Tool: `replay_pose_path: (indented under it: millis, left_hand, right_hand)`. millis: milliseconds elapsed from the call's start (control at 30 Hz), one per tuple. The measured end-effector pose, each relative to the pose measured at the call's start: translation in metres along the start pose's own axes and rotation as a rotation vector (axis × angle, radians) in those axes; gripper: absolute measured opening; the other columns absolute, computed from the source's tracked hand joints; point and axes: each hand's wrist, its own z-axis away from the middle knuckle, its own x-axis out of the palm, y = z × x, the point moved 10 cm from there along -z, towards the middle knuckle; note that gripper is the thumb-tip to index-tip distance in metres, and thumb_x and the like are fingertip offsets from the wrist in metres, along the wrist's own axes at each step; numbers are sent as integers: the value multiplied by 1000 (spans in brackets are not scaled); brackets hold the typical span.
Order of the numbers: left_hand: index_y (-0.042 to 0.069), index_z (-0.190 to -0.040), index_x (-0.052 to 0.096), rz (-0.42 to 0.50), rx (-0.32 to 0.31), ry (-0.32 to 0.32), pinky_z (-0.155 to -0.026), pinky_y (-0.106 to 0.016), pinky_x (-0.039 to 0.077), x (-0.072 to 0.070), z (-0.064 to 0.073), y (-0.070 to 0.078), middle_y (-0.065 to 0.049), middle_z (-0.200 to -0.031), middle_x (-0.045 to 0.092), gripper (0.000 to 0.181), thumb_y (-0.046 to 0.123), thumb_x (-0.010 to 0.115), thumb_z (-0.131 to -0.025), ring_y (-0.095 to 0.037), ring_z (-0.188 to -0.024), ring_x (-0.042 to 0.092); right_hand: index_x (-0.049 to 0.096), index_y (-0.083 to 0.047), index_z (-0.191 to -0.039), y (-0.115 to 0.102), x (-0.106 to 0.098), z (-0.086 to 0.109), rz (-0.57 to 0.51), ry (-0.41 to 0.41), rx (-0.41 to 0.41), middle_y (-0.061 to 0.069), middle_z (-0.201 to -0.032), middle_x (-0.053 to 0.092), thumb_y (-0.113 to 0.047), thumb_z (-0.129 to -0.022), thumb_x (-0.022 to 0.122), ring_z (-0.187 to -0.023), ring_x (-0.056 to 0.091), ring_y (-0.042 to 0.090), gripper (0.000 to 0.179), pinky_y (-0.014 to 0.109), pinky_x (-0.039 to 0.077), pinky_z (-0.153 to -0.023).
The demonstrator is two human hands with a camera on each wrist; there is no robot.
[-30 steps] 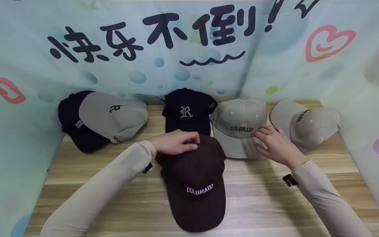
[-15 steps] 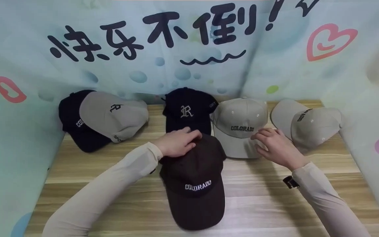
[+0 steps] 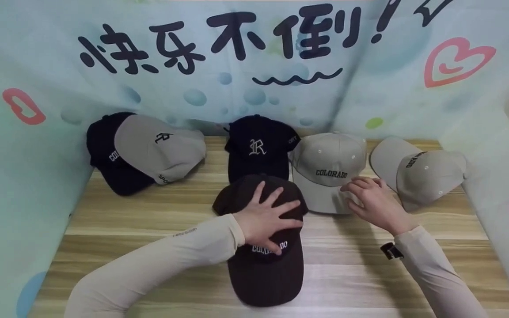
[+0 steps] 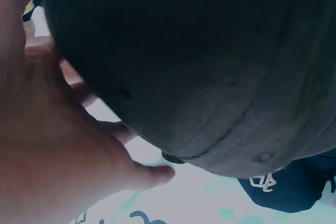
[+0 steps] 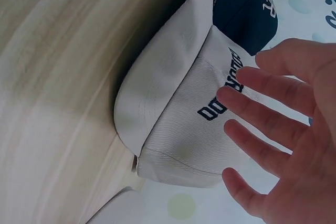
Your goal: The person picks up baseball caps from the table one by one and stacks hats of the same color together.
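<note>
A dark brown cap [image 3: 267, 280] with white COLORADO lettering lies at the middle of the table, brim toward the front. Over its crown my left hand [image 3: 270, 220] is spread with fingers apart, hiding part of the lettering. From the left wrist view, the fingers stretch along the edge of the dark crown [image 4: 184, 66]. My right hand [image 3: 374, 204] hovers by the brim of a beige COLORADO cap [image 3: 327, 154], fingers loosely bent and holding nothing. In the right wrist view those fingers [image 5: 262, 111] overlap the cap's lettered front panel.
Behind the brown cap sits a navy cap [image 3: 258, 143] with an R emblem, partly covered by it. At left, a grey cap [image 3: 161, 145] overlaps another navy cap [image 3: 124, 179]. Another beige cap [image 3: 431, 176] lies sideways at right. A printed cloth [image 3: 237, 44] walls the wooden table [image 3: 148, 229].
My left hand has moved from the back of the brown cap forward over its crown, and its fingers have spread. The right hand stays by the beige cap. The head view has shifted slightly.
</note>
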Motion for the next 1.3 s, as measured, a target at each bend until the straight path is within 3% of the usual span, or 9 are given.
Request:
replay_pose_path:
  millis: [500,800,967,1100,1300]
  left_hand:
    - [42,-144,41,-24,-47,-29,-105,-67,10,13,3,-26,3,-157,21,86,68,72,-69,-40,-142,15]
    - [40,-143,43,20,-58,-41,-105,-67,11,21,19,-40,3,-156,23,85,64,76,-68,-39,-140,20]
    - [39,-140,46,56,-51,-41,-104,-69,11,23,27,-45,1,-155,24,83,61,79,-68,-40,-137,24]
    - [37,-139,47,84,-47,-52,-104,-69,7,24,31,-48,1,-155,23,81,59,80,-68,-42,-139,19]
    - [35,-138,47,105,-64,-98,-106,-66,1,29,37,-53,3,-157,19,80,57,81,-69,-41,-143,6]
  right_hand:
    - [68,-4,-102,2,3,-1,-16,-14,12,14,-106,65,-5,-77,72,-107,55,35,25,57,34,-85]
    - [68,-5,-103,3,5,-4,-9,-32,6,13,-106,65,-6,-78,72,-107,55,35,25,55,37,-84]
    - [66,-4,-108,9,6,-6,-36,-45,46,14,-111,63,-6,-80,71,-108,55,36,28,58,39,-83]
    - [62,-2,-116,21,4,-11,-101,-39,94,18,-120,58,-4,-82,70,-111,53,39,35,62,40,-82]
    - [52,5,-126,45,-11,-26,-226,49,123,28,-127,49,3,-82,69,-110,51,47,48,60,40,-91]
